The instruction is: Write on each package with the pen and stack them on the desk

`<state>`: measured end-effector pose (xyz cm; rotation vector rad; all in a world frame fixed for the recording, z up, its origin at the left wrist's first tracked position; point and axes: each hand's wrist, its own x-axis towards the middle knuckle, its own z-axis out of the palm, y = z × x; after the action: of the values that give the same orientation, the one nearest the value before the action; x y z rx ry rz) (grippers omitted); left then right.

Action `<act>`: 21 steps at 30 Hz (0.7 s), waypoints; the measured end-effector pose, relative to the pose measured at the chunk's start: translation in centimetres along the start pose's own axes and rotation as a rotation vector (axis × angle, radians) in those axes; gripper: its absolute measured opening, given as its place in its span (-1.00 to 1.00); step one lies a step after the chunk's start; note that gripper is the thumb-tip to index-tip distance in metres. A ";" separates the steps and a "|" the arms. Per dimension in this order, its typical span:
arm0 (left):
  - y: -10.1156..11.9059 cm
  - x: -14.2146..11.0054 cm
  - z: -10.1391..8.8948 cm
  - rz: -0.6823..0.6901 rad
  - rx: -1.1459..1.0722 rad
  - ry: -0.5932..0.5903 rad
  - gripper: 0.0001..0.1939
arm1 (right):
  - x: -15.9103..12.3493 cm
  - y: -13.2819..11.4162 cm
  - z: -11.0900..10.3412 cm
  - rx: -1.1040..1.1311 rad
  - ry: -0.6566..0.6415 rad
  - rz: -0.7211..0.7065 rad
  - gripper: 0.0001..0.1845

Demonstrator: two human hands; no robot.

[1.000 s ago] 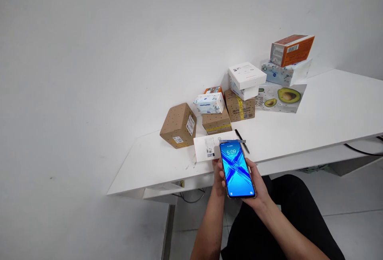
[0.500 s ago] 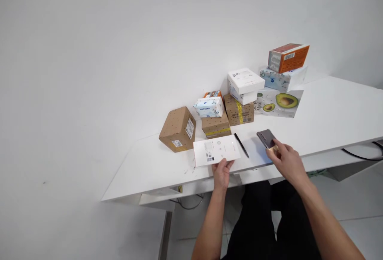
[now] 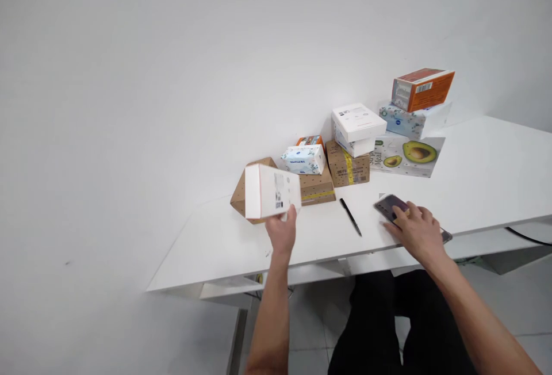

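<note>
My left hand (image 3: 282, 234) grips a flat white box (image 3: 276, 191) by its lower edge and holds it tilted above the table. The box has printed labels and hides part of a brown cardboard box (image 3: 240, 195) behind it. Over at the table's front edge, my right hand (image 3: 419, 234) is on a smartphone (image 3: 385, 205), its fingers and thumb closed around it. The phone lies back side up, partly covered by the hand. Between the two hands a black pen (image 3: 351, 217) rests on the white table (image 3: 207, 248).
Along the wall stand a taped cardboard box (image 3: 356, 175), a second cardboard box (image 3: 319, 191) with a tissue pack (image 3: 304, 160) on it, and a white lidded box (image 3: 357, 122). Farther right are an orange box (image 3: 431, 92), another tissue pack (image 3: 401, 121) and an avocado-printed box (image 3: 414, 159).
The phone went from both hands, screen up, to the table on the right, back side up. My left hand took the white box, lifted it and moved it left.
</note>
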<state>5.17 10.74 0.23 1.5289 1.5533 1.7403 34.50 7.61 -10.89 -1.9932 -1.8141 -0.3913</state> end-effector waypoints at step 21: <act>0.3 11.7 3.8 0.398 0.973 -0.178 -0.49 | -0.9 -5.8 2.9 0.794 0.077 0.044 -0.68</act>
<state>4.33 21.90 5.27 2.4818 2.2598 0.9261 28.44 8.60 -13.16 -1.4246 -1.5306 0.2428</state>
